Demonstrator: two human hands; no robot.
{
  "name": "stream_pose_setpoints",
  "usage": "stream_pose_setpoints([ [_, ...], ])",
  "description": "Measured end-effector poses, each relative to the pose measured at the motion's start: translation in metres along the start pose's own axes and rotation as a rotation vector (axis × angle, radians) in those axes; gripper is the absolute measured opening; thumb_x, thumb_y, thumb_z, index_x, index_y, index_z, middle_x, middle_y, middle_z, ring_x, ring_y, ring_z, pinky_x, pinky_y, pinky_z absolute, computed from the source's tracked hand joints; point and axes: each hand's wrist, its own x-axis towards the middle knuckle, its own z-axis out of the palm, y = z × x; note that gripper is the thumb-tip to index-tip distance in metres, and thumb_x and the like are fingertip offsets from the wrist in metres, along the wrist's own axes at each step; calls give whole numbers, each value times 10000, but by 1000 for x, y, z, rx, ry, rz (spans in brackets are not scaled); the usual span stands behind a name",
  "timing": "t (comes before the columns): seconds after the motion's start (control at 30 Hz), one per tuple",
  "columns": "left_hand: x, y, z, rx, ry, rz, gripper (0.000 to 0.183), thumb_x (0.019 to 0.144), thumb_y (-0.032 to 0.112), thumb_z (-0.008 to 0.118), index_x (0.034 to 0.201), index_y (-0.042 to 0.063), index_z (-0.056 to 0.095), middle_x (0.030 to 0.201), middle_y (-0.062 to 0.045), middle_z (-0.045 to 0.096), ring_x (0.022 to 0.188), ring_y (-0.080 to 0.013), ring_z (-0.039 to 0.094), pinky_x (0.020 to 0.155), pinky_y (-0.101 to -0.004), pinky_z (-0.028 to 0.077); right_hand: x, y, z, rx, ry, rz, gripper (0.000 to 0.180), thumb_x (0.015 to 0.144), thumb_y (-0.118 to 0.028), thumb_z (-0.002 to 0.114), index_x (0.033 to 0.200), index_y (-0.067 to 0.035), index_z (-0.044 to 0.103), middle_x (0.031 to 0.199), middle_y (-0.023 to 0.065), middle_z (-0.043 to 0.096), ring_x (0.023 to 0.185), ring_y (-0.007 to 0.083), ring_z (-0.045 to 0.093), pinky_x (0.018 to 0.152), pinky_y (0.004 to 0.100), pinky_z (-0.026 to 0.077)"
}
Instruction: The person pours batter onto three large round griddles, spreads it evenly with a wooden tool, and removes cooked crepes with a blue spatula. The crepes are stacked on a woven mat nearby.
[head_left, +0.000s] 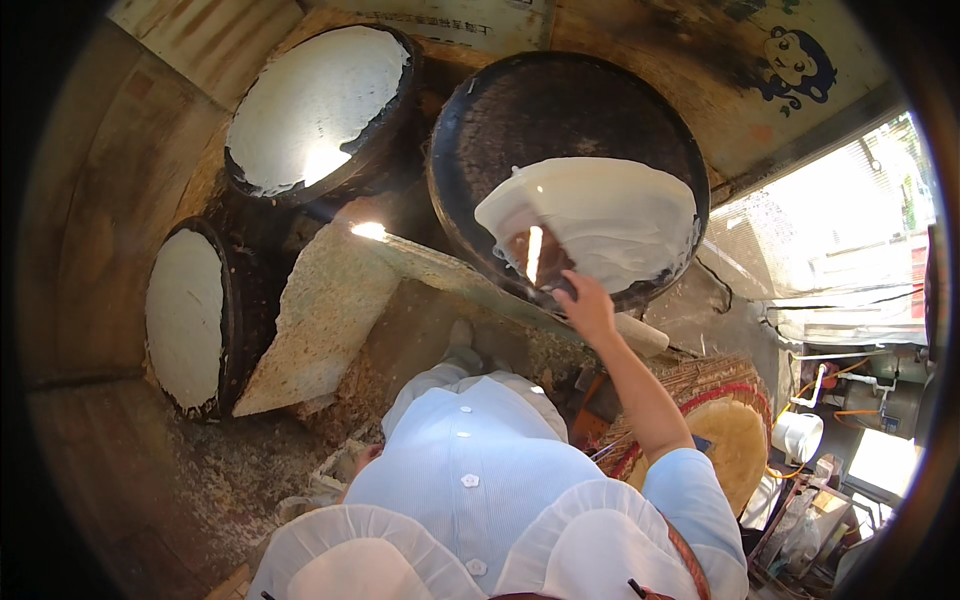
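A large round dark griddle lies in front of me, its near part covered by a wet, whitish batter layer with smear ridges. My right hand grips the near end of a flat dark spreader. The spreader's blade lies over the left part of the batter and looks blurred, with a bright glint beside it. Only a bit of my left hand shows at my left side; my shirt hides the rest, so its fingers cannot be made out.
Two more round griddles, one at the upper left and one at the left, bear white layers. A rough slab stands between them and me. At right, a red-rimmed woven straw holder holds round yellowish sheets; a white bucket is beyond.
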Motion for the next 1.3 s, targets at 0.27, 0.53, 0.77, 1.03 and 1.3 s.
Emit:
stream_pose_setpoints([
  [0.27,2,4,-8,5,8,18,298,850,173,587,1110,32,556,1005,-108,612,901,-195,579,760,-324,475,30,85,-82,-189,353,404,351,803,-266,596,1137,-167,555,1067,76,611,915,294,595,787,383,460],
  [0.53,30,-16,-5,41,-14,72,313,854,179,588,1122,22,548,1010,-108,612,909,-194,578,774,-324,474,52,100,-44,588,236,564,325,863,-243,580,1109,-30,596,996,67,638,886,129,563,777,257,437],
  [0.77,53,-19,-22,58,16,116,327,859,185,589,1132,14,540,1014,-108,612,915,-192,577,786,-323,473,49,-27,-12,-139,-114,71,365,791,-292,609,1122,-148,559,1140,97,560,1000,320,551,836,420,445],
  [1.03,43,-4,-15,50,-49,79,318,860,180,583,1128,14,544,1005,-99,612,899,-182,576,774,-314,474,47,185,-103,125,510,580,341,784,-294,638,1057,-91,619,882,73,642,834,218,615,716,342,470],
  [1.3,34,32,-19,-15,-31,20,311,861,175,579,1124,12,548,989,-89,613,875,-170,573,760,-306,474,69,39,-1,272,74,130,397,818,-323,597,1130,-78,572,989,107,620,915,247,590,817,354,449],
])
